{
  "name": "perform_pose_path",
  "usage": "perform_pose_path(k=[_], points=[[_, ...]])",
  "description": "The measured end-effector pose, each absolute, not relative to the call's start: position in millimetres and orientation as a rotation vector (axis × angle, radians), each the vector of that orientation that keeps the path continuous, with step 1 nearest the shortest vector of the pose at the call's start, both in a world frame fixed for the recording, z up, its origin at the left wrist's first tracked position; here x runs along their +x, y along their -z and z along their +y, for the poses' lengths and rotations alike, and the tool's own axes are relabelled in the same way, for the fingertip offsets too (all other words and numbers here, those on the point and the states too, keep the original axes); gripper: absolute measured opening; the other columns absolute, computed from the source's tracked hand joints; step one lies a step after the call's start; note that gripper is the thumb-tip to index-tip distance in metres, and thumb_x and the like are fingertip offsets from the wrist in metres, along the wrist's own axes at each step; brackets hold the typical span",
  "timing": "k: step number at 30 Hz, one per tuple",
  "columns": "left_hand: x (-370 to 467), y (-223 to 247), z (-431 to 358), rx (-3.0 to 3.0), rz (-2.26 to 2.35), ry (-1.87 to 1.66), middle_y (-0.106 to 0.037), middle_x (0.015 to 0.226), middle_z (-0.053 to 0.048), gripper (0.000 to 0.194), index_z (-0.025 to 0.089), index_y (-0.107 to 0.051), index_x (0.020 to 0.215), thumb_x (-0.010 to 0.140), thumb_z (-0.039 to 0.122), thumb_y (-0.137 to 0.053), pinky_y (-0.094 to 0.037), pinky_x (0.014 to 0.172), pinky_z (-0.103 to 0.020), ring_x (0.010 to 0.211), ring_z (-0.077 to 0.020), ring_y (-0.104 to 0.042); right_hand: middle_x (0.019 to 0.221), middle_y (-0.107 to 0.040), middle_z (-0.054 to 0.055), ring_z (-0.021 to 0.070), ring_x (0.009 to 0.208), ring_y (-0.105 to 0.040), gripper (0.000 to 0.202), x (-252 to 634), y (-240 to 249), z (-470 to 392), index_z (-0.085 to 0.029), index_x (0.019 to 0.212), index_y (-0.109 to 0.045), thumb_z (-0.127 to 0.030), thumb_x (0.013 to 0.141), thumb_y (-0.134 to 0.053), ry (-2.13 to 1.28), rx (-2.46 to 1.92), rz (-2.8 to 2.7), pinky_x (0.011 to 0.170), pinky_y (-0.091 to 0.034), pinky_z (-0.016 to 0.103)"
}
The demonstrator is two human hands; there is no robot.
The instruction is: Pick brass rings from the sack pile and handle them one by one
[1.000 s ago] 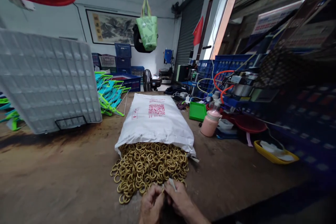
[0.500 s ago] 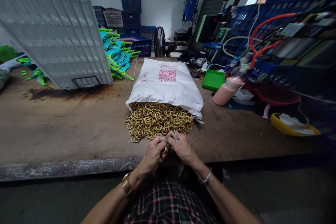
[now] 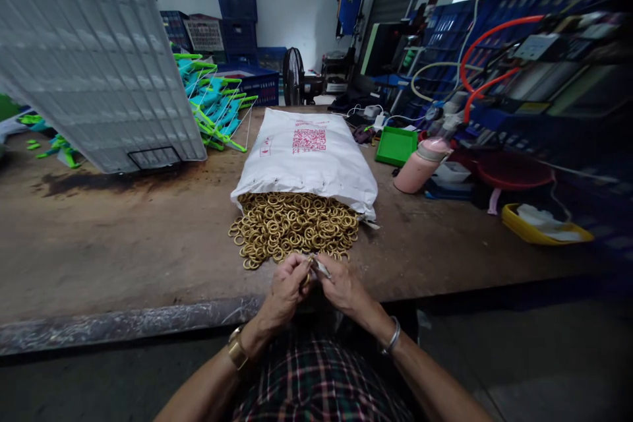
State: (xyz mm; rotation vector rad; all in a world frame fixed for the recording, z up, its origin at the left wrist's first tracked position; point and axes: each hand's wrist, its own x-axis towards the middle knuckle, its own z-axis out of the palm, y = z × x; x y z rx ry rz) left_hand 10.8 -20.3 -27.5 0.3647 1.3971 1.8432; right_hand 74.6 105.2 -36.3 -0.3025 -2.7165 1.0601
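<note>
A white sack (image 3: 306, 158) with red print lies on the brown table, its open end towards me. Brass-coloured rings (image 3: 291, 224) spill from it in a heap. In front of the heap, at the table's near edge, my left hand (image 3: 287, 287) is closed on a brass ring, pinched between thumb and fingers. My right hand (image 3: 346, 287) is closed around a small grey-white tool (image 3: 322, 268), whose tip points at the ring. The two hands nearly touch, and the fingertips partly hide the ring.
A large ribbed plastic crate (image 3: 99, 66) stands at the left, with green and turquoise hangers (image 3: 220, 102) behind it. To the right are a green tray (image 3: 396, 146), a pink bottle (image 3: 420, 167), a yellow basket (image 3: 519, 227) and red hoses (image 3: 469, 46).
The view has shifted slightly. The tool in my right hand now points more towards the left hand, and its tip has come to the ring.
</note>
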Motion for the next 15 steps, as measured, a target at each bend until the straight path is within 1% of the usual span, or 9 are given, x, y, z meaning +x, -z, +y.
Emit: perform_pose_path(k=[3, 8, 13, 15], points=[[10.3, 29.0, -20.3, 0.384, 1.437, -1.848, -0.040, 0.048, 0.009, 0.031, 0.018, -0.047, 0.073, 0.078, 0.048, -0.054, -0.023, 0.041, -0.018, 0.040, -0.0047, -0.030, 0.066, -0.057, 0.002, 0.0129, 0.060, -0.048, 0.015, 77.2, 37.2, 101.2, -0.020, 0.073, -0.049, -0.009, 0.073, -0.038, -0.936, -0.258, -2.776, 0.057, -0.029, 0.023], [11.9, 24.7, -19.6, 0.369, 1.445, -1.852, -0.039, 0.047, 0.009, 0.031, 0.019, -0.045, 0.070, 0.076, 0.047, -0.056, -0.022, 0.041, -0.019, 0.040, -0.0051, -0.029, 0.069, -0.060, 0.003, 0.0136, 0.061, -0.049, 0.016, 76.1, 36.1, 100.0, -0.019, 0.076, -0.051, -0.008, 0.073, -0.040, -0.789, -0.297, -2.829, 0.057, -0.027, 0.024], [11.8, 23.4, -19.5, 0.389, 1.510, -1.837, -0.039, 0.047, 0.009, 0.033, 0.019, -0.044, 0.068, 0.075, 0.048, -0.056, -0.025, 0.042, -0.019, 0.042, -0.0056, -0.031, 0.073, -0.063, 0.004, 0.0142, 0.063, -0.051, 0.019, 75.6, 37.1, 100.1, -0.018, 0.083, -0.053, -0.008, 0.073, -0.040, -0.759, -0.316, -2.907, 0.058, -0.027, 0.024], [12.5, 22.9, -21.7, 0.397, 1.515, -1.823, -0.040, 0.047, 0.008, 0.034, 0.019, -0.044, 0.067, 0.075, 0.050, -0.056, -0.025, 0.042, -0.019, 0.041, -0.0054, -0.031, 0.075, -0.064, 0.004, 0.0141, 0.064, -0.052, 0.022, 75.6, 37.6, 100.5, -0.018, 0.087, -0.054, -0.008, 0.072, -0.041, -0.751, -0.319, -2.943, 0.058, -0.027, 0.024]])
